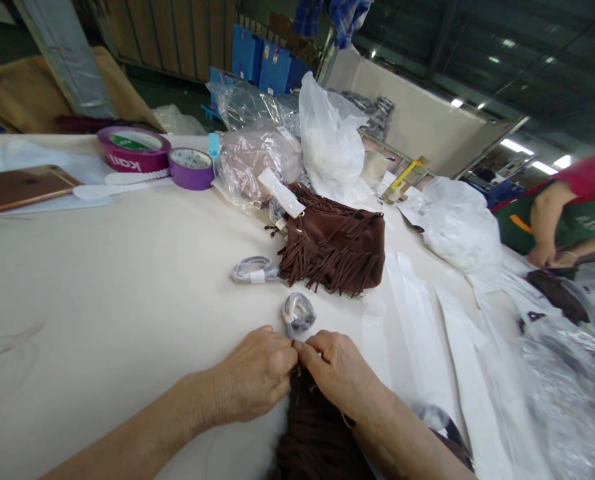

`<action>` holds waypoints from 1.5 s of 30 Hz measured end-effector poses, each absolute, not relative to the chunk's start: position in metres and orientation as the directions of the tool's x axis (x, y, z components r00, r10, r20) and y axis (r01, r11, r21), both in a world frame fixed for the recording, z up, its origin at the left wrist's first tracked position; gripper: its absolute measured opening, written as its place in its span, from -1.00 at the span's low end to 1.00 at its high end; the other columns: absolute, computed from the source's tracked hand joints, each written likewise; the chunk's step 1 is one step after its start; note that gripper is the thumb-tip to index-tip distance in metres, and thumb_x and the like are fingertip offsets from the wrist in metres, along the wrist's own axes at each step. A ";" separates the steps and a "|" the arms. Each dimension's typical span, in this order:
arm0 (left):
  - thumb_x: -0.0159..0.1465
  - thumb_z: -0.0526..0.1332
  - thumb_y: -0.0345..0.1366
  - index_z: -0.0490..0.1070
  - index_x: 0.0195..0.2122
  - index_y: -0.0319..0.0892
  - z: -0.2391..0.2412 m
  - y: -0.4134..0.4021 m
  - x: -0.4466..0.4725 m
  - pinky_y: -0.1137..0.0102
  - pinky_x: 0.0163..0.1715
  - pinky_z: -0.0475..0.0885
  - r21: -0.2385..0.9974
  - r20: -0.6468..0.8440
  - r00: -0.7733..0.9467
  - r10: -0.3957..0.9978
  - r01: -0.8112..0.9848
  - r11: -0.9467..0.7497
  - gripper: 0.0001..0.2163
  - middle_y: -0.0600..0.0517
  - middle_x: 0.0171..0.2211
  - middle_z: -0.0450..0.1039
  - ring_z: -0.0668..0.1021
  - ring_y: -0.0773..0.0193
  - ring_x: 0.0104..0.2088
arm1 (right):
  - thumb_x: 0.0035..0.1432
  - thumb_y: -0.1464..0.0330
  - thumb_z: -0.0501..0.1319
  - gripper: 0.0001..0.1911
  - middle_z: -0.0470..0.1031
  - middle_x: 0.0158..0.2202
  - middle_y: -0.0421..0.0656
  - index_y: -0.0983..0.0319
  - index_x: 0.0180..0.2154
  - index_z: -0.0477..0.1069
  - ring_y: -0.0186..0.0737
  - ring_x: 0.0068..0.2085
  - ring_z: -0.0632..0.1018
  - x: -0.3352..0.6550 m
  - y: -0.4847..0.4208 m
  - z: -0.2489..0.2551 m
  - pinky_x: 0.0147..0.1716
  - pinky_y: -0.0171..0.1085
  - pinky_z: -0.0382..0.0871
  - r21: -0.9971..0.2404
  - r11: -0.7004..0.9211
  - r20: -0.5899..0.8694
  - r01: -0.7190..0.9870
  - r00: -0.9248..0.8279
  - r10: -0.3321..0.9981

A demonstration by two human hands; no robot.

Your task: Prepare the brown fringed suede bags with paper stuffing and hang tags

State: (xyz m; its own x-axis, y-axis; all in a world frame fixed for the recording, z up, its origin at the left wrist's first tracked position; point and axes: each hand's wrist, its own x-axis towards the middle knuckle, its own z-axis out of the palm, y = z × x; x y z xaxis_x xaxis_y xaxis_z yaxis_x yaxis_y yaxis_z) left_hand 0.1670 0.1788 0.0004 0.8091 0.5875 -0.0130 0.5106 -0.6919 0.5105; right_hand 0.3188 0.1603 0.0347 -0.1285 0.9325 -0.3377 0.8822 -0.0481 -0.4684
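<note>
I have both hands pinched together at the top edge of a brown fringed bag (312, 433) lying at the table's (102, 280) near edge. Left hand (255, 377) and right hand (335, 373) meet fingertip to fingertip, closed on something small there; I cannot tell what. Just beyond them lies a coiled strap (298, 312), another coil (252, 270) beside a second fringed bag (335, 247). By my judgement this bag is mid-work, with both coils lying unattached
</note>
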 end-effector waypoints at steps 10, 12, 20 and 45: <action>0.11 0.06 -0.46 0.28 -0.55 -0.18 0.005 0.180 0.165 0.35 -0.45 0.23 0.457 -0.119 0.762 0.637 0.612 -0.646 -0.88 0.04 -0.52 0.45 0.45 0.23 -0.50 | 0.16 0.11 0.04 -0.50 0.26 -0.69 -0.18 0.25 -0.67 0.38 -0.28 -0.55 0.32 0.309 0.174 0.029 -0.56 -0.33 0.04 -0.469 -0.141 -0.409 0.872 -0.073 0.910; 0.11 0.06 -0.46 0.27 -0.55 -0.18 0.006 0.179 0.166 0.36 -0.46 0.23 0.435 -0.129 0.761 0.635 0.619 -0.654 -0.87 0.05 -0.53 0.44 0.45 0.23 -0.51 | 0.13 0.12 0.08 -0.53 0.26 -0.70 -0.19 0.25 -0.69 0.37 -0.30 -0.56 0.30 0.308 0.176 0.028 -0.58 -0.33 0.02 -0.444 -0.148 -0.421 0.884 -0.060 0.905; 0.10 0.04 -0.48 0.25 -0.54 -0.17 0.002 0.172 0.170 0.33 -0.46 0.27 0.386 -0.109 0.772 0.626 0.613 -0.689 -0.88 0.03 -0.53 0.43 0.47 0.18 -0.50 | 0.04 0.42 0.08 -0.71 0.27 -0.68 -0.20 0.30 -0.65 0.40 -0.38 -0.59 0.12 0.307 0.174 0.023 -0.60 -0.34 -0.08 -0.373 -0.155 -0.377 0.915 0.003 0.926; 0.10 0.08 -0.47 0.26 -0.15 -0.15 0.009 0.163 0.150 0.34 -0.25 0.36 0.488 0.069 0.638 0.767 0.649 -0.583 -0.73 -0.01 -0.19 0.33 0.44 0.20 -0.24 | 0.14 0.31 0.02 -0.77 0.37 -0.47 -0.18 0.23 -0.47 0.36 -0.26 -0.39 0.38 0.347 0.134 0.044 -0.37 -0.31 0.17 -0.641 -0.144 -0.223 0.754 -0.003 0.975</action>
